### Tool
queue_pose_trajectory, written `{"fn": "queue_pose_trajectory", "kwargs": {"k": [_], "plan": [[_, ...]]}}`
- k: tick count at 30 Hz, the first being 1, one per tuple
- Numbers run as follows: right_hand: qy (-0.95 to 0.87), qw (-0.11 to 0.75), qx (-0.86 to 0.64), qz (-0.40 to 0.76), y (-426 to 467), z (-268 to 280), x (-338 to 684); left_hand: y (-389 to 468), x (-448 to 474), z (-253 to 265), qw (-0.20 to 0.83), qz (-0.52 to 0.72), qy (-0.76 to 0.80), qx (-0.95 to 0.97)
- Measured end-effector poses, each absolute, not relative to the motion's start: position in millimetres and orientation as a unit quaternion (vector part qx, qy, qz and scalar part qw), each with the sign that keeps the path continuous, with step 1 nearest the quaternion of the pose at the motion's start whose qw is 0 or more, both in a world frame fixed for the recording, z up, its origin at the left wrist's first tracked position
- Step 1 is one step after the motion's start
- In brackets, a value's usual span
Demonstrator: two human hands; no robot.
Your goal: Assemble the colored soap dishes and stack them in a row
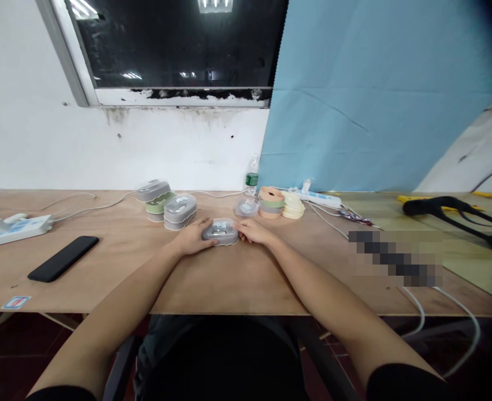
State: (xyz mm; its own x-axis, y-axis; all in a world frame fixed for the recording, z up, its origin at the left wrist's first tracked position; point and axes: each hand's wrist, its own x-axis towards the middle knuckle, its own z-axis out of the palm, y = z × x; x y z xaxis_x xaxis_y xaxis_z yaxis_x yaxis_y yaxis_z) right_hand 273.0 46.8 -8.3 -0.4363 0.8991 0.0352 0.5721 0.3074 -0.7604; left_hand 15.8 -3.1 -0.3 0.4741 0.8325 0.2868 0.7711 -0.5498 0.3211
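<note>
A small grey oval box with a clear lid [220, 236] lies on the table in front of me, a pale label on its top. My left hand [195, 237] grips its left end, with the thumb along the near side. At the right end, my right hand [253, 230] holds it with thumb on the edge and the other fingers curled in. Left of them stand stacked lidded boxes: two grey ones [180, 210] in front, a green one [159, 204] and more grey behind. Clear lids [247, 207] lie just beyond my right hand.
Behind my right hand stand a stack of orange, green and grey rings [271, 203] and cream scalloped pieces [293, 206]. A plastic bottle [252, 177] is by the wall. Power strips [319, 199] with cables lie right and left. A black phone [64, 258] rests at left.
</note>
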Motion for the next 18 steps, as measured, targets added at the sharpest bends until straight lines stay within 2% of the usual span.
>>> {"fn": "queue_pose_trajectory", "kwargs": {"k": [4,12,18], "plan": [[-0.773,0.294,-0.489,0.277,50.6,-13.7,271.1,-2.7,17.2,1.1,0.037,0.213,0.469,0.856],[-0.802,0.312,-0.463,0.212,52.5,-17.3,271.5,-1.7,18.4,1.5,-0.028,0.235,0.470,0.851],[-0.748,0.400,-0.513,0.131,65.6,-22.3,276.3,1.1,19.1,3.2,-0.117,0.243,0.501,0.822]]}}
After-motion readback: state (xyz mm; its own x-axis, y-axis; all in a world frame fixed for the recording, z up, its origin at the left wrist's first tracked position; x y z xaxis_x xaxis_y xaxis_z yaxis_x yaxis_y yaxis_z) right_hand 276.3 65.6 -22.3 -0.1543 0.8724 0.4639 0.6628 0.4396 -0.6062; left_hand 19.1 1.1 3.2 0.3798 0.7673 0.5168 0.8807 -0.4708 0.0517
